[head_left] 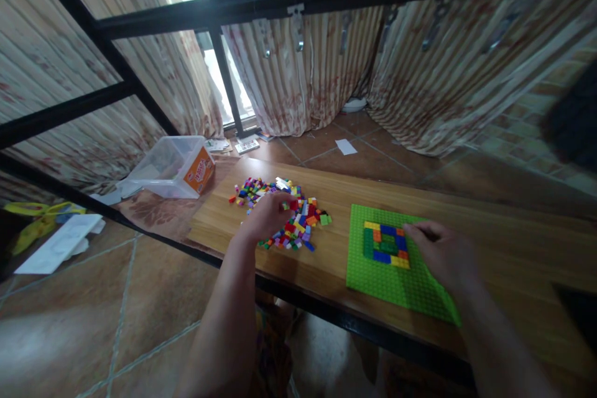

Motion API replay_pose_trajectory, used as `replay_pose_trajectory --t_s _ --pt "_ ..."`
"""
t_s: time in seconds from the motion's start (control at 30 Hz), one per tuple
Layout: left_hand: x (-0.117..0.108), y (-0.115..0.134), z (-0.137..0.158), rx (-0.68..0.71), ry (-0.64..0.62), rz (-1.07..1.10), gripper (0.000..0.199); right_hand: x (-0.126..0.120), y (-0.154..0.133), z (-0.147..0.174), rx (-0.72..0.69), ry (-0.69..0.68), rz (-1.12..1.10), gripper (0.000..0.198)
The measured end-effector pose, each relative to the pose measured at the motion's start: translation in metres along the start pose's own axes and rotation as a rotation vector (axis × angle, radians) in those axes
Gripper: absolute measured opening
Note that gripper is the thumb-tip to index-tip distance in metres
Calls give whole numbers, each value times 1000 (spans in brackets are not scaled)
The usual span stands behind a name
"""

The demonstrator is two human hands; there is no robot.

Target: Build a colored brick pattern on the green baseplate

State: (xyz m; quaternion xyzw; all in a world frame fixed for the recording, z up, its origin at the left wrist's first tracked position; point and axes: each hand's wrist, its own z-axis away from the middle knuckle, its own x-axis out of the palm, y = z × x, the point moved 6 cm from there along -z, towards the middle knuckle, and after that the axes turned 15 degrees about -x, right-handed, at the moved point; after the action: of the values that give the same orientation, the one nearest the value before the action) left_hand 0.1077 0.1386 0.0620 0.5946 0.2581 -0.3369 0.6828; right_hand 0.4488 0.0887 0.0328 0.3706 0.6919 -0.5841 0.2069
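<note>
My left hand (268,214) is over a heap of small multicoloured building bricks (302,224), its fingers drawn together at the right side of the pile. A red brick shows at the fingertips, but I cannot tell whether it is gripped or lies behind them. On the green baseplate (373,295), yellow, orange, blue and green bricks form a square frame (381,257) around a smaller green piece (388,244). My right hand (441,252) reaches in from the right, thumb and fingers closed at the frame's far right corner. Whatever they may hold is hidden.
The wooden tabletop (326,261) has a dark front edge. Beyond its left end stands a clear plastic box (161,168) with an orange label. Black metal bars (261,5) cross above the table. White foam pieces (58,245) and a yellow bag (30,227) lie on the tiled floor.
</note>
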Motion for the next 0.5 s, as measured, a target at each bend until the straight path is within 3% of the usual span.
replay_pose_trajectory --t_s 0.13,0.2,0.3,0.4,0.5 --pt "28 33 6 34 -261 483 26 13 -27 8 -120 63 -256 31" --pt "50 46 8 -67 -311 718 32 20 -45 13 -212 83 -400 31" --pt "91 65 16 -208 -463 1001 35 26 -65 18 -334 58 -404 32" --pt "120 78 23 -280 -576 1125 35 24 -74 20 -444 35 -356 29" --pt "131 85 24 -268 -584 1090 35 20 -75 20 -517 25 -318 22"
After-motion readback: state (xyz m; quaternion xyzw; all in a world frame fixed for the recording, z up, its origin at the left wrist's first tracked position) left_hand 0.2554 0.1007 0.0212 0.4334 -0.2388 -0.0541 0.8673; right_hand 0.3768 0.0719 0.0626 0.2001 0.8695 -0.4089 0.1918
